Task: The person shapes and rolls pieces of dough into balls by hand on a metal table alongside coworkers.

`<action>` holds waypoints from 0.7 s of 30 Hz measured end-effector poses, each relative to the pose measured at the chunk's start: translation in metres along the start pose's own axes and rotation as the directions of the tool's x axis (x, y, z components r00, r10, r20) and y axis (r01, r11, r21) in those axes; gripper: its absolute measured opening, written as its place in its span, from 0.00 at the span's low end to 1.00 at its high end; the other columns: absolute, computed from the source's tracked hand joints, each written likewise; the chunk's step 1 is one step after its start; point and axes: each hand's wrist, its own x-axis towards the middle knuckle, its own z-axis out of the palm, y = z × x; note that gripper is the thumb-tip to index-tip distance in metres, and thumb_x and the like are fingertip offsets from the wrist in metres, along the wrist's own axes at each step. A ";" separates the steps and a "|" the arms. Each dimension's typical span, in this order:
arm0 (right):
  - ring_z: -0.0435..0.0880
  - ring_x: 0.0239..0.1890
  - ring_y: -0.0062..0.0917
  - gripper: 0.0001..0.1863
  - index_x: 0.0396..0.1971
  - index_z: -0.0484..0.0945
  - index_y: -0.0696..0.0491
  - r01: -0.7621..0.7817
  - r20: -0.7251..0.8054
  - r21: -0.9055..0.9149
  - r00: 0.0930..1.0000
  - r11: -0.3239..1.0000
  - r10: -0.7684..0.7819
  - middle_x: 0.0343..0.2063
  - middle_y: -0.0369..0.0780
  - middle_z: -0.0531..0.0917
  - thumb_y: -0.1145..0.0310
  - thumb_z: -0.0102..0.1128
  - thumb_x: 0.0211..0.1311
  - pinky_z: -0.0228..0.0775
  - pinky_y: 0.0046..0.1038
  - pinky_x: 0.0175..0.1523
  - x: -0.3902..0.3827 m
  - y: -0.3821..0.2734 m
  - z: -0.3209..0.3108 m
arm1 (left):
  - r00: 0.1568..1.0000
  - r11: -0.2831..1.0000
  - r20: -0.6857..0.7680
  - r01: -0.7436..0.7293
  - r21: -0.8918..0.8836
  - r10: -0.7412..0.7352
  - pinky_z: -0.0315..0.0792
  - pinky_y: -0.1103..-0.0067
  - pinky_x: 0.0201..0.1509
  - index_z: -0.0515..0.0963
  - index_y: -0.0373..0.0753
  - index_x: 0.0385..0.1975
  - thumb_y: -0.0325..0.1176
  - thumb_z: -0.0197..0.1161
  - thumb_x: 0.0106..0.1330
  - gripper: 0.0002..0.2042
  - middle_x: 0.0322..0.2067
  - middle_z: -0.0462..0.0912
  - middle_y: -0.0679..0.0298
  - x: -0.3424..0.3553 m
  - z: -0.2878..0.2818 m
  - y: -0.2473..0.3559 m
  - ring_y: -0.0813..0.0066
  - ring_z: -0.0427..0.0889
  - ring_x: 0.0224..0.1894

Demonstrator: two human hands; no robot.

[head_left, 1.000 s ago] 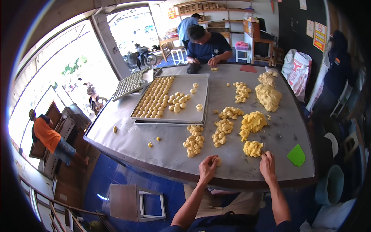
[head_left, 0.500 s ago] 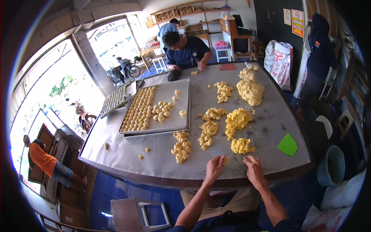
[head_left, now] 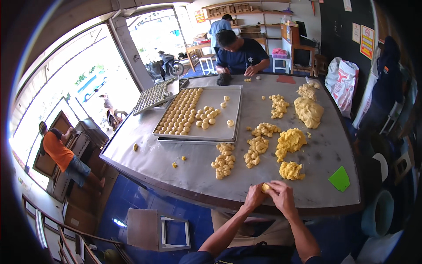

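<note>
Near the table's front edge my two hands meet around a small piece of dough (head_left: 265, 188) with a yellowish middle. My left hand (head_left: 254, 197) cups it with curled fingers. From the other side, my right hand (head_left: 282, 196) presses bent fingers and thumb on its rim. Just beyond lies a small crumbly yellow mound (head_left: 292, 170), with a larger yellow mound (head_left: 291, 140) behind it. Clusters of small dough pieces (head_left: 223, 163) lie to the left, and more dough pieces (head_left: 256, 150) sit near the mounds. A smooth dough lump (head_left: 308, 112) rests farther back.
A metal tray (head_left: 222, 91) with rows of dough balls (head_left: 180, 112) stands at left, another filled tray (head_left: 154, 97) behind it. A green scraper (head_left: 339, 179) lies at right. Across the table (head_left: 198, 185) a co-worker (head_left: 242, 57) works. A blue-green bucket (head_left: 379, 213) stands beside the table.
My hands were apart, the left holding a flat dough piece and the right near the small yellow mound. They have come together on the dough. The whole view has swung left.
</note>
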 end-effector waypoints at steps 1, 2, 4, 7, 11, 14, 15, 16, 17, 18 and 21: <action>0.88 0.37 0.42 0.13 0.45 0.87 0.59 -0.001 0.006 0.001 1.000 1.000 0.001 0.43 0.50 0.88 0.79 0.68 0.60 0.80 0.32 0.44 0.002 0.001 0.003 | 0.999 0.999 -0.049 -0.011 -0.047 0.009 0.78 0.56 0.40 0.80 0.33 0.44 0.30 0.67 0.60 0.13 0.32 0.84 0.41 -0.005 -0.002 0.006 0.38 0.83 0.39; 0.87 0.36 0.43 0.11 0.43 0.87 0.60 0.032 0.020 -0.102 0.999 0.994 -0.030 0.42 0.49 0.87 0.79 0.67 0.60 0.80 0.34 0.44 0.003 0.003 0.005 | 1.000 0.999 -0.014 -0.026 -0.036 0.025 0.77 0.54 0.40 0.77 0.33 0.45 0.30 0.68 0.59 0.15 0.32 0.85 0.42 -0.003 0.005 0.000 0.37 0.84 0.38; 0.86 0.38 0.43 0.09 0.39 0.87 0.61 0.075 0.069 -0.244 0.996 0.967 -0.059 0.36 0.48 0.86 0.80 0.65 0.59 0.79 0.37 0.46 0.005 -0.004 0.008 | 1.000 0.999 -0.013 -0.016 -0.030 0.015 0.77 0.54 0.40 0.76 0.33 0.45 0.30 0.69 0.59 0.16 0.32 0.85 0.42 -0.005 0.004 -0.005 0.38 0.84 0.38; 0.85 0.42 0.41 0.09 0.38 0.88 0.59 0.115 0.097 -0.380 0.992 0.918 -0.084 0.35 0.48 0.86 0.80 0.63 0.59 0.78 0.37 0.48 0.000 -0.019 0.008 | 0.999 0.997 -0.006 -0.050 -0.053 0.049 0.77 0.55 0.40 0.75 0.36 0.48 0.29 0.69 0.60 0.17 0.34 0.86 0.44 -0.006 0.001 0.003 0.39 0.85 0.40; 0.85 0.41 0.43 0.08 0.35 0.86 0.59 0.166 0.089 -0.289 0.985 0.943 -0.147 0.36 0.47 0.87 0.76 0.59 0.61 0.78 0.38 0.49 0.002 -0.013 0.009 | 0.999 0.964 0.029 0.024 -0.266 -0.017 0.79 0.60 0.44 0.79 0.39 0.48 0.31 0.71 0.60 0.16 0.36 0.87 0.46 -0.002 -0.010 0.014 0.41 0.85 0.43; 0.89 0.45 0.41 0.12 0.43 0.88 0.60 -0.024 0.033 0.009 0.999 1.000 0.024 0.41 0.50 0.89 0.74 0.70 0.60 0.81 0.33 0.51 0.014 -0.012 -0.002 | 0.998 0.991 0.032 0.052 -0.120 -0.049 0.80 0.65 0.44 0.82 0.39 0.46 0.32 0.73 0.60 0.15 0.36 0.88 0.49 -0.002 -0.011 0.004 0.48 0.88 0.42; 0.90 0.45 0.41 0.14 0.45 0.87 0.61 -0.029 -0.026 -0.006 0.999 1.000 0.029 0.41 0.50 0.89 0.73 0.72 0.60 0.81 0.33 0.51 0.016 -0.012 -0.005 | 0.998 0.992 0.041 0.045 -0.121 -0.040 0.80 0.65 0.44 0.82 0.39 0.46 0.32 0.73 0.60 0.15 0.36 0.88 0.49 -0.001 -0.010 0.005 0.48 0.88 0.42; 0.90 0.45 0.41 0.14 0.45 0.87 0.61 -0.033 -0.037 -0.010 0.999 0.999 0.033 0.41 0.50 0.89 0.73 0.72 0.60 0.81 0.33 0.51 0.018 -0.008 -0.007 | 1.000 0.987 0.010 0.027 -0.159 -0.026 0.80 0.65 0.45 0.82 0.38 0.46 0.32 0.73 0.60 0.15 0.37 0.88 0.49 -0.001 -0.009 0.006 0.49 0.88 0.42; 0.90 0.44 0.38 0.18 0.48 0.86 0.62 -0.058 -0.008 -0.037 0.998 0.998 0.058 0.43 0.51 0.89 0.72 0.74 0.58 0.82 0.32 0.50 0.019 -0.001 -0.009 | 1.000 0.980 -0.021 0.010 -0.196 -0.015 0.80 0.66 0.46 0.82 0.38 0.46 0.33 0.74 0.60 0.15 0.37 0.88 0.49 -0.003 -0.008 0.006 0.50 0.89 0.42; 0.91 0.43 0.35 0.23 0.51 0.84 0.64 -0.083 0.021 -0.063 0.996 0.995 0.085 0.45 0.52 0.89 0.70 0.77 0.56 0.83 0.31 0.49 0.020 0.008 -0.010 | 1.000 0.981 -0.013 0.005 -0.195 -0.008 0.80 0.66 0.46 0.82 0.38 0.46 0.33 0.74 0.60 0.15 0.37 0.88 0.49 -0.003 -0.008 0.006 0.50 0.89 0.42; 0.91 0.43 0.34 0.29 0.55 0.82 0.64 -0.363 0.233 0.069 0.912 0.929 0.339 0.48 0.53 0.87 0.70 0.80 0.53 0.83 0.30 0.48 0.019 0.057 0.001 | 0.995 0.959 0.034 -0.085 -0.271 0.098 0.79 0.65 0.47 0.81 0.35 0.45 0.30 0.73 0.59 0.15 0.38 0.87 0.47 0.000 -0.009 0.012 0.48 0.87 0.43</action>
